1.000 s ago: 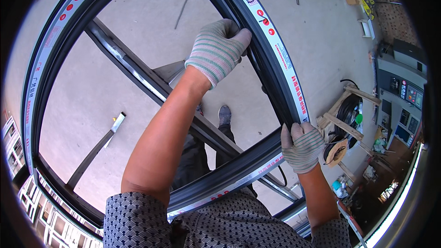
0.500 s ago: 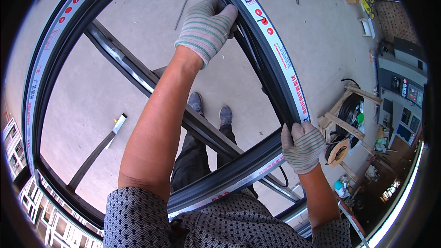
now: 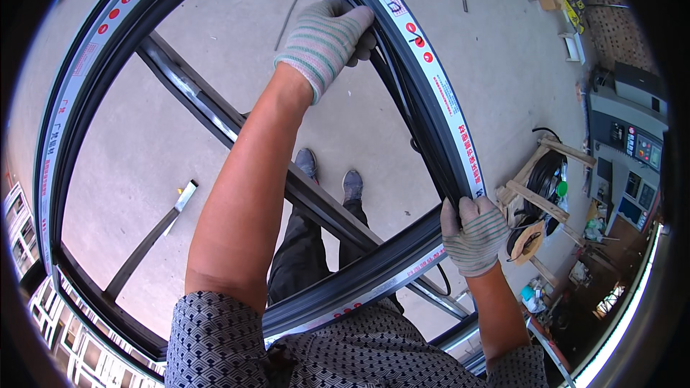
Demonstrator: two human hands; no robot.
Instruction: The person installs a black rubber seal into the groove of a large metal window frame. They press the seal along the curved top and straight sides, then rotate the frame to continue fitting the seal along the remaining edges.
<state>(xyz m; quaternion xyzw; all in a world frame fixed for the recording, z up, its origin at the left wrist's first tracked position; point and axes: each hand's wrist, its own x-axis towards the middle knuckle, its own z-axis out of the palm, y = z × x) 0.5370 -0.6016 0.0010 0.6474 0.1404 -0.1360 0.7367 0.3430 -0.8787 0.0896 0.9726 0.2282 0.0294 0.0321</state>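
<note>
From the left hand, the slim black rubber gasket strip runs down and rightward, lengthwise along the inner side of the film-covered, rigid-looking window frame. The left's knit-gloved fingers curl at it, pinching hidden; below right, the right hand clasps the corner.

Even light shows my striped gloves crisply, with a glint on the metal bar toward ten o'clock, white glare at four o'clock, and fisheye distortion bowing the dark frame near the blackened rim.
</note>
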